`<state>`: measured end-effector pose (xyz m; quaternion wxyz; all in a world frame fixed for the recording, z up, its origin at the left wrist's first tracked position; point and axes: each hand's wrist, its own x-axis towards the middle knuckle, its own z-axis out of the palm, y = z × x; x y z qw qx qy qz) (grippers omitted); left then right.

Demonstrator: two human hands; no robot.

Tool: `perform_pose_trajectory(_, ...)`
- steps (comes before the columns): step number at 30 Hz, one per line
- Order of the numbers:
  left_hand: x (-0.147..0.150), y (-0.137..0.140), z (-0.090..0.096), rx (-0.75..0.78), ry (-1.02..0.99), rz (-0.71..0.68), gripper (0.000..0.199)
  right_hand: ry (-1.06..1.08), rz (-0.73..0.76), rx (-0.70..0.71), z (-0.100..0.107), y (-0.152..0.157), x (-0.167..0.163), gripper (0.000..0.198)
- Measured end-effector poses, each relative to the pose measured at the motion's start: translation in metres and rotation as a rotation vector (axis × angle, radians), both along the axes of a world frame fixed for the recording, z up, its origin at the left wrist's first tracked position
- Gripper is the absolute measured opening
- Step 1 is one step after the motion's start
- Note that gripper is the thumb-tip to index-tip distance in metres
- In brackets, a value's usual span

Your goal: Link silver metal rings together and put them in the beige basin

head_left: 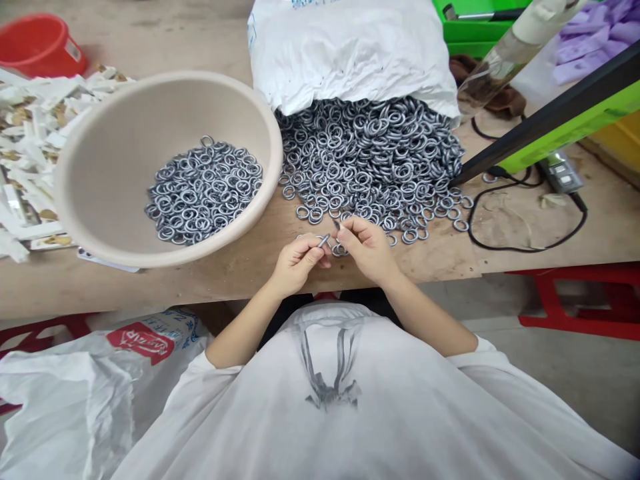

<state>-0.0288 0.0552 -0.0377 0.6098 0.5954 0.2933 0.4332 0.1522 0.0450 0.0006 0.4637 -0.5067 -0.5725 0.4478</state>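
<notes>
My left hand (296,264) pinches a grey ring (324,241) between thumb and fingers, turned edge-on. Close beside it, my right hand (370,251) is closed on a small dark, thin piece (337,225), perhaps a blade; most of it is covered by the fingers. Both hands are over the table's front edge, just before a large heap of grey rings (370,160) that spills from a white sack (350,53). Several loose rings lie under and around the fingers. To the left, a beige basin (105,173) holds many more such rings.
White scraps (35,147) and a red tub (45,47) are at far left. At right stand a slanted black-and-green bar (550,127), a black cable (530,250) and a green bin (470,40). A red stool (570,307) is below the table edge.
</notes>
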Motion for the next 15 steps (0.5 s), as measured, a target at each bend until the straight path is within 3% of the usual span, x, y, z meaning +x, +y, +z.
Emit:
perform_pose_trajectory(6,0.000,0.001,0.004,0.169,0.077,0.069,0.034,-0.329,0.074,0.128,0.008,-0.014,0.002,0.039)
perform_pose_trajectory(11,0.001,0.001,0.006,0.180,0.104,0.099,0.038,-0.389,0.081,0.149,0.009,-0.014,0.000,0.037)
perform_pose_trajectory(15,-0.001,0.000,0.007,0.270,0.121,0.104,0.036,-0.376,0.074,0.056,0.002,-0.007,0.003,0.045)
